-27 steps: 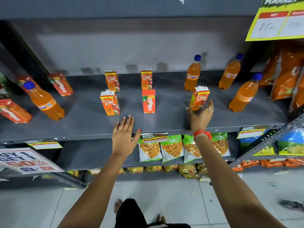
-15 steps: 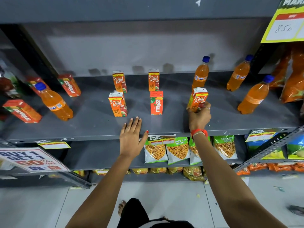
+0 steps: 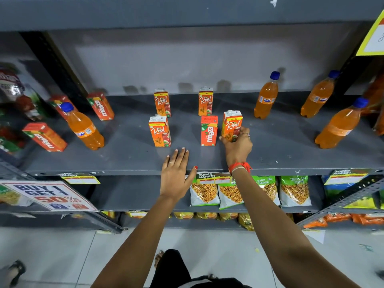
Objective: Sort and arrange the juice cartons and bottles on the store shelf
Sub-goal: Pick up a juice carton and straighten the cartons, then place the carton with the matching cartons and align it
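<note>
**On the grey shelf, right hand around a Real carton**

On the grey metal shelf (image 3: 128, 156) I have my right hand (image 3: 236, 145) wrapped around the lower part of a Real juice carton (image 3: 232, 124), fingers curled on its right side and thumb at its left edge. It stands just beside the Maaza carton (image 3: 208, 130), nearly touching it; I cannot tell whether its base rests on the shelf. My left hand (image 3: 175, 173) lies flat at the front edge of the shelf, fingers spread and holding nothing.

Left of the Maaza carton stands another Real carton (image 3: 159, 132), and behind these two more Real cartons (image 3: 162, 103) (image 3: 205, 101) stand upright near the back wall. Three Fanta bottles (image 3: 266, 96) (image 3: 319, 95) (image 3: 340, 124) stand well apart to the right. A fourth Fanta bottle (image 3: 84, 126) is far left, between two Maaza cartons (image 3: 44, 137) (image 3: 100, 106). Snack packets (image 3: 204, 191) hang on the shelf below, and a "Buy 1 Get 1" sign (image 3: 48, 195) sits lower left
</note>
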A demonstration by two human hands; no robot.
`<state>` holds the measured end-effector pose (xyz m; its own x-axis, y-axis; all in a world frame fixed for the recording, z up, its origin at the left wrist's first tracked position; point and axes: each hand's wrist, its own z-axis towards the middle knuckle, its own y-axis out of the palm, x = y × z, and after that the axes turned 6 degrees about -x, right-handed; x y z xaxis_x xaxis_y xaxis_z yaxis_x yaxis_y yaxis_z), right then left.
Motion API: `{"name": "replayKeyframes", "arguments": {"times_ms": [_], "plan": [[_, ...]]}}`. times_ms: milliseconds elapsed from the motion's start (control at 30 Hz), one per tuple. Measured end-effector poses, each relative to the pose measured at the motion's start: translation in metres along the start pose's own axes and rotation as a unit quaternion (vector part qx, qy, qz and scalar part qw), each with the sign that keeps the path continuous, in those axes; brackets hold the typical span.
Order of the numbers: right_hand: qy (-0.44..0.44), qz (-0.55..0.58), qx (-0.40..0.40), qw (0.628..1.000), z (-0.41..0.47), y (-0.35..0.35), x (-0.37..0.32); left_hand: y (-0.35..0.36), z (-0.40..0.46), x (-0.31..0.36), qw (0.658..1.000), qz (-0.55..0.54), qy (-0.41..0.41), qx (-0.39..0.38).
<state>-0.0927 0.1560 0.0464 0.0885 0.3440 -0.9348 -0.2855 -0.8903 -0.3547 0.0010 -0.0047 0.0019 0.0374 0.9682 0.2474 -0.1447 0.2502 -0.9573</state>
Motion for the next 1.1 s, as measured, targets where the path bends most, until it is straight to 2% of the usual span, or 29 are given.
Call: {"name": "replayKeyframes", "arguments": {"times_ms": [233, 400, 567, 867, 1100], "plan": [[-0.006, 0.016, -0.023, 1.0, -0.004, -0.001, 0.004, -0.002, -0.001, 0.002, 1.0, 0.008, 0.002, 0.005], [-0.017, 0.034, 0.045, 0.998, -0.028, 0.005, 0.011, -0.003, 0.001, 0.0, 0.999, 0.046, 0.006, -0.01], [-0.022, 0.04, 0.018, 0.999, -0.043, 0.028, 0.001, -0.006, -0.002, -0.006, 1.0, 0.021, -0.005, -0.013], [0.019, 0.047, 0.058, 0.997, -0.035, 0.059, -0.02, -0.029, -0.032, -0.093, 0.997, 0.034, -0.072, 0.009], [0.038, 0.058, 0.118, 0.991, -0.068, 0.07, -0.034, -0.052, -0.04, -0.163, 0.991, 0.023, -0.129, 0.029]]}}
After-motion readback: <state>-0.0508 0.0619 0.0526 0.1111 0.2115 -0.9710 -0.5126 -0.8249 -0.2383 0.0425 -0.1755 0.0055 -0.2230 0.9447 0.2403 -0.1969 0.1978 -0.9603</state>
